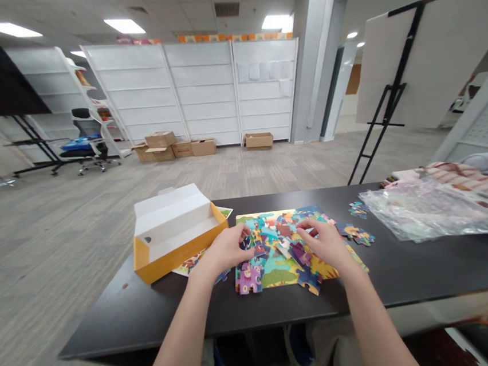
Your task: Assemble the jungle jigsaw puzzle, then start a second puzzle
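Note:
A colourful picture sheet (279,277) lies on the black table under many loose jigsaw puzzle pieces (270,235). My left hand (227,249) is over the sheet's left side, thumb and fingers curved apart around some dark pieces; I see no firm grip. Over the right side, my right hand (325,243) is half curled with a gap between thumb and forefinger and nothing visible in it. Purple joined pieces (250,278) rest at the sheet's lower left corner. A dark blue piece (309,280) sticks out past its near edge.
An open yellow box (181,244) with a white inside stands at the left, partly over printed sheets. More puzzle pieces (356,234) lie to the right, by a clear plastic bag (428,208) and folded cloth (463,176). The table's near edge (275,324) is before my legs.

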